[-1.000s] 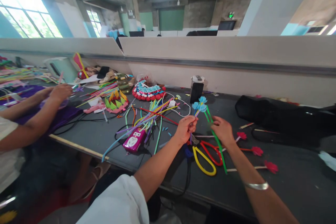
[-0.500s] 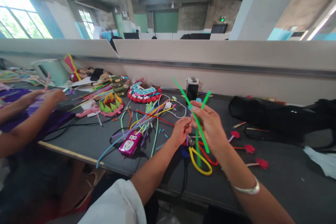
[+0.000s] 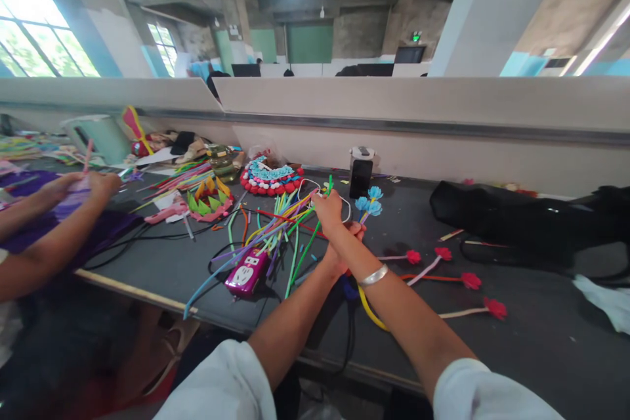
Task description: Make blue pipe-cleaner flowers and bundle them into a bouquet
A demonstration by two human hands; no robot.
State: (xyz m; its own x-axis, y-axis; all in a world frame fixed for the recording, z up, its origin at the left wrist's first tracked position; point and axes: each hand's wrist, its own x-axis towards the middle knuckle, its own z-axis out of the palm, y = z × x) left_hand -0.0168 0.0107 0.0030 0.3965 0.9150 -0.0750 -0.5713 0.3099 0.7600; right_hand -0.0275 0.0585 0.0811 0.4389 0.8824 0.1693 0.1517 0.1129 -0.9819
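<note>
My right hand [image 3: 329,207] reaches across my left arm to the pile of coloured pipe cleaners [image 3: 275,223]. Its fingers are closed round a green pipe cleaner [image 3: 308,246] that slants down over the pile. Behind my right wrist, with its silver bracelet, sits my left hand [image 3: 344,246], mostly hidden. It pinches the thin stems of a small bunch of blue paper flowers [image 3: 370,202], which stand just to the right of both hands.
A pink power strip [image 3: 243,272] and cables lie left of my hands; yellow scissor handles [image 3: 370,314] lie below them. Red flowers on stems [image 3: 470,280] lie to the right, before a black bag [image 3: 516,220]. Another person's hands [image 3: 73,187] work on purple cloth at left.
My right hand came down from in front of me and crossed leftward over my left arm to the pile, carrying the green pipe cleaner. The blue flowers show again.
</note>
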